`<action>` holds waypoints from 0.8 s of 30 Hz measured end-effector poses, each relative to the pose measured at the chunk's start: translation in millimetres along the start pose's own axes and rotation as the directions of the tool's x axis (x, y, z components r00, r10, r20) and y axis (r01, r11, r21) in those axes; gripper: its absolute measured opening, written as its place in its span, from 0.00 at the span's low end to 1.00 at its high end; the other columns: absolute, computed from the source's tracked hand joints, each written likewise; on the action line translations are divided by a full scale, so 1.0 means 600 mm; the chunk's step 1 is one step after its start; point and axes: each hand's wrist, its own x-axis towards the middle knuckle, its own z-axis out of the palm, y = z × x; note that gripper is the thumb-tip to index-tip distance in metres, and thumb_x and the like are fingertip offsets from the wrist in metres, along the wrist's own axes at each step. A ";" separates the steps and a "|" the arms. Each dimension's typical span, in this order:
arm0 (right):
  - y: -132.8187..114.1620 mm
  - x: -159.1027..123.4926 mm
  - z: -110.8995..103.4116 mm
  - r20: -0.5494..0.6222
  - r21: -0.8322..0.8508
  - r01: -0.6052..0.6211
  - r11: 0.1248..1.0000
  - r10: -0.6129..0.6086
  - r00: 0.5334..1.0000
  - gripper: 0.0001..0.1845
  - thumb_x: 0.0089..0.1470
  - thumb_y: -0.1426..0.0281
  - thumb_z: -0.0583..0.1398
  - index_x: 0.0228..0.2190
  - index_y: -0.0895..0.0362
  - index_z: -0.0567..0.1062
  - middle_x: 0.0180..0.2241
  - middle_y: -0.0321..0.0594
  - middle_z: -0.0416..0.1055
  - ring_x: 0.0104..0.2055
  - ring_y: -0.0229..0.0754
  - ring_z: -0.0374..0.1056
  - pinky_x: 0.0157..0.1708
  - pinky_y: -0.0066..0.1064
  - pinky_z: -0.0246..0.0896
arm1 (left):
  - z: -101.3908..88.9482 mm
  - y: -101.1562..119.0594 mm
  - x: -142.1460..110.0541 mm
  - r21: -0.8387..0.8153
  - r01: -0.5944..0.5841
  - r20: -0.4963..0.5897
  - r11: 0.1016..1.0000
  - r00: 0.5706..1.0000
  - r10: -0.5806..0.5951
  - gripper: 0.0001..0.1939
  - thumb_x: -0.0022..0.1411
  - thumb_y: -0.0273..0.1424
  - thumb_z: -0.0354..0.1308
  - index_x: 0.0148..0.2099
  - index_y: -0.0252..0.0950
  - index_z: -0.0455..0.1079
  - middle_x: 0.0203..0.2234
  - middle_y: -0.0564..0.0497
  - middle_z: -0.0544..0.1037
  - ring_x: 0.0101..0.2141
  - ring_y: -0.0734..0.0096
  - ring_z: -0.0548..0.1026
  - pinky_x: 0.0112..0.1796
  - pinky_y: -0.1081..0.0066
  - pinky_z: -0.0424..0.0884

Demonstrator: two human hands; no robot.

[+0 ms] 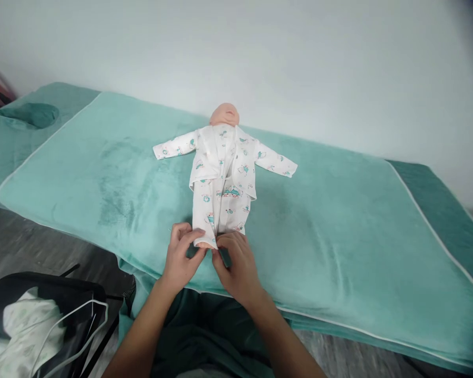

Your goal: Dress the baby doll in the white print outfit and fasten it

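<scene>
The grip of both hands, left [184, 258] and right [236, 262], pinches the trouser cuff [205, 243] of a doll [224, 115] lying face-up beyond them in patterned clothes on a green-covered massage bed [339, 210].

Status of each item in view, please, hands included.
Doll: lying on its back, dressed
Patterned top: on, sleeves spread
Patterned pants: on, legs extended
Left hand: pinching pants hem
Right hand: at pants hem
Pale cloth: crumpled on chair
</scene>
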 end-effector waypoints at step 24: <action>0.009 -0.028 0.004 0.001 -0.169 0.104 0.980 -0.105 0.994 0.14 0.60 0.78 0.62 0.46 0.52 0.71 0.38 0.38 0.78 0.48 0.47 0.71 0.61 0.51 0.61 | -0.041 -0.015 -0.053 0.257 0.035 0.121 0.966 0.990 -0.068 0.12 0.69 0.23 0.56 0.52 0.39 0.71 0.39 0.50 0.77 0.41 0.65 0.74 0.45 0.63 0.72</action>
